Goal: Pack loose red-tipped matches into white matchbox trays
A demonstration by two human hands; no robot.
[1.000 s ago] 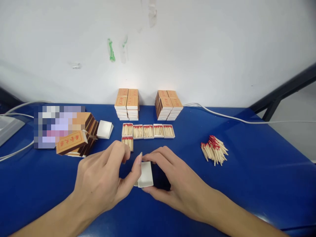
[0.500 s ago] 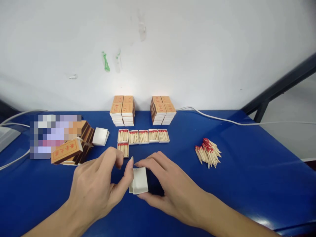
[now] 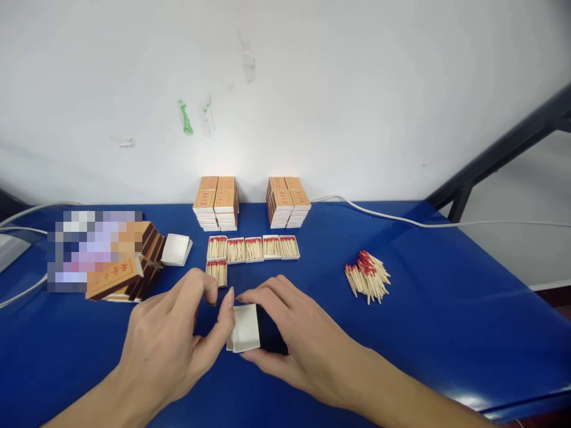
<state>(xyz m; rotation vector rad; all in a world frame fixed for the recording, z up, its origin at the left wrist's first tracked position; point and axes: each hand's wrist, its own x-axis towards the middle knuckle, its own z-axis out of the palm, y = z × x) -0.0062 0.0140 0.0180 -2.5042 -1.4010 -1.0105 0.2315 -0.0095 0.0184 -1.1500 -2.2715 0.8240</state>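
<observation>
My right hand (image 3: 294, 333) grips a white matchbox tray (image 3: 247, 328) at its near and far ends, thumb at the near end and fingers at the far end. The tray's inside is bare, and the edge of a second white piece shows under its left side. At the tray's left side, the thumb of my left hand (image 3: 178, 333) lies against or just over its edge. The left index finger is bent and stands apart from the thumb. Just beyond the hands, several trays filled with red-tipped matches (image 3: 254, 249) form a row, with one more filled tray (image 3: 216, 272) in front.
A loose pile of matches (image 3: 369, 276) lies to the right. Two stacks of orange matchboxes (image 3: 216, 202) (image 3: 288, 201) stand by the wall. On the left are white trays (image 3: 176, 249) and heaped matchbox sleeves (image 3: 116, 276). A white cable (image 3: 379, 217) runs along the back.
The whole view has shifted slightly, so everything sits a little further left. Both hands keep nearly the same pose around the tray.
</observation>
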